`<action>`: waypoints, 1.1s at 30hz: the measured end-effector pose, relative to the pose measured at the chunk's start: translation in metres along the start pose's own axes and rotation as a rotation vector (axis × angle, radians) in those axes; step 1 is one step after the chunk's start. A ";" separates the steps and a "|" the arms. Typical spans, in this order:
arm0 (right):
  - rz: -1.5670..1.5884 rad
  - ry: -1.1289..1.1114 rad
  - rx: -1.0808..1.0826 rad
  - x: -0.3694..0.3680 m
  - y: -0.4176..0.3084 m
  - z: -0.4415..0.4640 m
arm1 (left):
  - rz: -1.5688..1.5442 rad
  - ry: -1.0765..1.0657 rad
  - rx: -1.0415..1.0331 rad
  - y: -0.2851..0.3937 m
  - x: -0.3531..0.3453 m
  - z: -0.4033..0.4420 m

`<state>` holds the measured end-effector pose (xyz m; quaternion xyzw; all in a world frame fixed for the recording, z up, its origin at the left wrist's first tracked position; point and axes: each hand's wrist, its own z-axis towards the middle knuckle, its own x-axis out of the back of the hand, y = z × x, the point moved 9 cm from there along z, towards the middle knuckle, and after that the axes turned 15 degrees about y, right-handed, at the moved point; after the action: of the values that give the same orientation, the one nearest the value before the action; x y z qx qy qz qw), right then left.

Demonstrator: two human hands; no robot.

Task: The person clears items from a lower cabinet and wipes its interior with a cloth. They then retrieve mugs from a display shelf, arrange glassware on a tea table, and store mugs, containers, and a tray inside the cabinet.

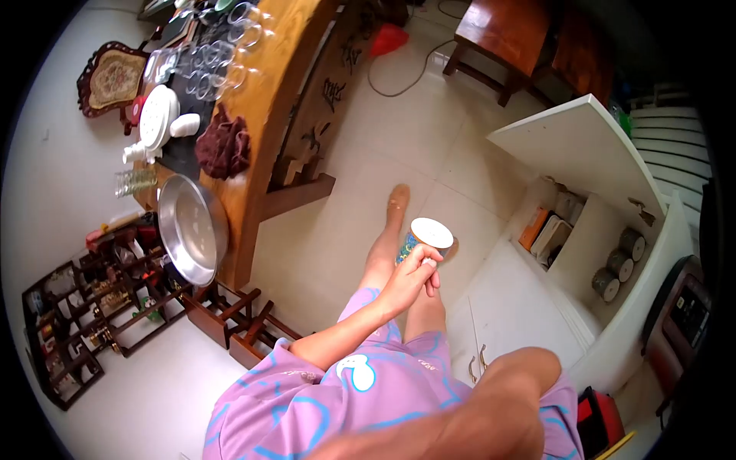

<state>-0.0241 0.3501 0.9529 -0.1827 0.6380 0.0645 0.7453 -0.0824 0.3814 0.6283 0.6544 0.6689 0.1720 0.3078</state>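
My left hand [418, 280] is closed around the handle side of a mug [431, 233] and holds it in front of my legs, above the tiled floor. The mug has a white, round top and a blue-green patterned side, partly covered by my fingers. Whether it is empty inside cannot be made out. My right arm is bent across the bottom of the view, and its hand is out of sight.
A wooden table [253, 100] at left carries glasses [218, 61], a dark red cloth [223, 144] and a metal basin [192, 230]. At right, a white cabinet's door [590, 146] stands open, showing several cylinders [619, 264]. Wooden stools [498, 38] are behind.
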 end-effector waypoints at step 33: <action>-1.141 0.593 -0.678 0.121 0.620 0.485 | -0.057 0.173 0.024 -0.009 0.310 -0.090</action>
<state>0.2432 1.0793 0.7749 -0.7179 0.5634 -0.1923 0.3609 -0.1324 0.7002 0.6327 0.6216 0.7133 0.2111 0.2457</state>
